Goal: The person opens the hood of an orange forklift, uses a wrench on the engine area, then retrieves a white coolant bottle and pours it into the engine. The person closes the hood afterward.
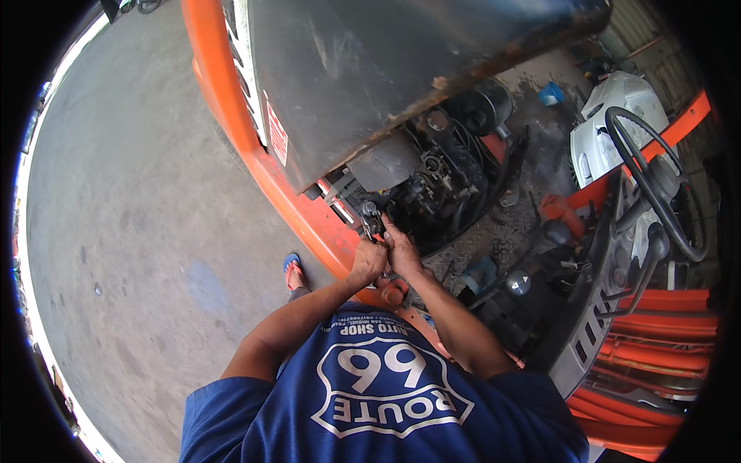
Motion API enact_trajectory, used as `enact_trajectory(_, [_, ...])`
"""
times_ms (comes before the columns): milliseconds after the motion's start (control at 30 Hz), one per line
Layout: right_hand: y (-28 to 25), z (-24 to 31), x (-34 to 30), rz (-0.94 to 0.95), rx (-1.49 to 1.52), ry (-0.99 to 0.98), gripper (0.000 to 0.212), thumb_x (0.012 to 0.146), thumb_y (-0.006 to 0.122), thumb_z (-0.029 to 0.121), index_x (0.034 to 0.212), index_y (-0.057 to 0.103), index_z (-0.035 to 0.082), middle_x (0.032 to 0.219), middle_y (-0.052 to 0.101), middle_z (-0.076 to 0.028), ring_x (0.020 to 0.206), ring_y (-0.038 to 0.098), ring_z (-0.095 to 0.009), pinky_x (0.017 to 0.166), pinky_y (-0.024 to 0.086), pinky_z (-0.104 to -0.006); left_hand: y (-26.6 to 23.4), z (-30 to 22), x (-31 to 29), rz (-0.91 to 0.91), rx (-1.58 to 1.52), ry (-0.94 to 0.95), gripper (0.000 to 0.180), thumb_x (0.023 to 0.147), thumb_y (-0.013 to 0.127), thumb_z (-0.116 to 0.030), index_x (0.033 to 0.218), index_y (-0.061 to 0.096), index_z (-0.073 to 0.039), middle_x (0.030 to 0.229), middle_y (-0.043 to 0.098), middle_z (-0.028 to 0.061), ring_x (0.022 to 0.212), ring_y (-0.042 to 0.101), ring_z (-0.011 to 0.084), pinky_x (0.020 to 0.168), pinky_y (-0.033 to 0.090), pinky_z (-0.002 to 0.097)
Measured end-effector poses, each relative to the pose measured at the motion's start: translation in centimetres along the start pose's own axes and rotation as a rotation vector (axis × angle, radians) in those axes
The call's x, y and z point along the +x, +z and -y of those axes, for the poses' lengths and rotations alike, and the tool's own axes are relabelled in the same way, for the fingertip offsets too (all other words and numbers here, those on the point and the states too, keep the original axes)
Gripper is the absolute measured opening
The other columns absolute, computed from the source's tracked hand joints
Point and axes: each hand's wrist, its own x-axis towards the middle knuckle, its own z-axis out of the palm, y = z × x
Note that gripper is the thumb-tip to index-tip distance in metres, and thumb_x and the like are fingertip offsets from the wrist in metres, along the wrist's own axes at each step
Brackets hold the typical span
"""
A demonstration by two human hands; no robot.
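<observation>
I am bent over the open engine bay (436,181) of an orange forklift. Both my hands meet at its near left edge, close against the orange frame (309,220). My left hand (366,261) is closed around a pair of pliers (373,224) with reddish handles, whose metal jaws point up into the dark engine parts. My right hand (402,250) lies right beside it, its fingers stretched up against the pliers and the engine; whether it grips anything I cannot tell. What the jaws bite on is hidden.
A raised dark hood (386,69) hangs over the bay. At the right are the black steering wheel (656,185), round-knobbed levers (517,282) and an orange mast. Grey concrete floor (131,231) lies to the left, with my foot in a blue sandal (292,270).
</observation>
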Motion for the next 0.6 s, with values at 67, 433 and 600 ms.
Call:
enact_trajectory(67, [-0.2, 0.4, 0.1, 0.021, -0.020, 0.035, 0.046, 0.103, 0.048, 0.013, 0.148, 0.046, 0.002, 0.136, 0.059, -0.027, 0.127, 0.058, -0.038, 0.104, 0.047, -0.0395, 0.3, -0.2, 0.2, -0.104, -0.006, -0.135, 0.042, 0.093, 0.056, -0.025, 0.107, 0.063, 0.013, 0.099, 0.067, 0.0377, 0.101, 0.068, 0.0488, 0.086, 0.055, 0.0518])
enact_trajectory(433, [-2.6, 4.6, 2.1, 0.139, -0.142, 0.200, 0.044, 0.100, 0.046, 0.009, 0.143, 0.053, 0.001, 0.136, 0.060, -0.025, 0.126, 0.060, -0.034, 0.103, 0.048, -0.0355, -0.8, -2.2, -1.0, -0.046, 0.097, -0.111, 0.041, 0.092, 0.055, -0.024, 0.104, 0.063, 0.014, 0.101, 0.067, 0.0388, 0.100, 0.068, 0.0483, 0.083, 0.056, 0.0501])
enact_trajectory(600, [-3.5, 6.4, 3.3, 0.240, -0.135, 0.414, 0.043, 0.099, 0.047, 0.011, 0.139, 0.058, 0.002, 0.134, 0.063, -0.023, 0.126, 0.060, -0.034, 0.106, 0.047, -0.0380, -0.9, -2.3, -0.7, -0.034, 0.036, -0.163, 0.039, 0.092, 0.055, -0.023, 0.104, 0.064, 0.014, 0.099, 0.068, 0.0359, 0.100, 0.069, 0.0473, 0.082, 0.057, 0.0497])
